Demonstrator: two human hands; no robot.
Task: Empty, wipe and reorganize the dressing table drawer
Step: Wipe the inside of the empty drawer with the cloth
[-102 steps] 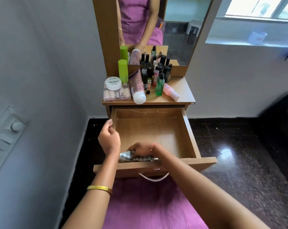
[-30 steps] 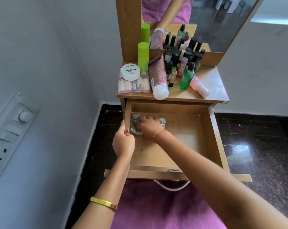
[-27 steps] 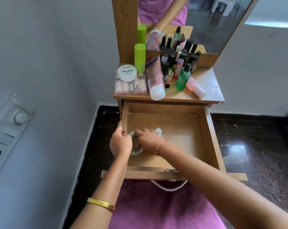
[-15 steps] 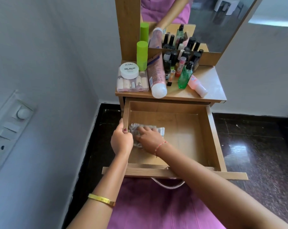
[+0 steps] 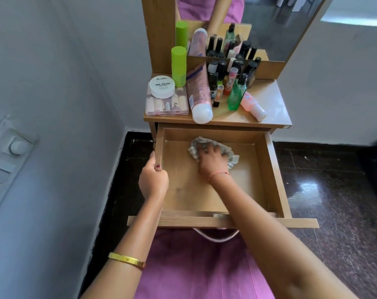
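The wooden drawer (image 5: 271,169) stands pulled out below the dressing table top (image 5: 269,108), with only a cloth inside. My right hand (image 5: 211,159) presses a crumpled grey-and-white cloth (image 5: 195,147) onto the drawer floor near the back wall, a little left of centre, with fingers curled over it. My left hand (image 5: 153,180) grips the drawer's left side wall, thumb on the top edge. The cosmetics stand on the table top: a white nail polish jar (image 5: 162,86) on a clear box, a green canister (image 5: 178,65), a pink tube (image 5: 199,93), several small bottles.
A mirror (image 5: 258,24) rises behind the table top. A grey wall with a switch panel (image 5: 4,160) runs close along the left. Dark polished floor tiles (image 5: 334,190) lie to the right. A metal handle (image 5: 215,237) hangs on the drawer front above my purple lap.
My right hand has slid the cloth from the left side of the drawer floor to the back, nearer the centre. My left hand stays on the left wall.
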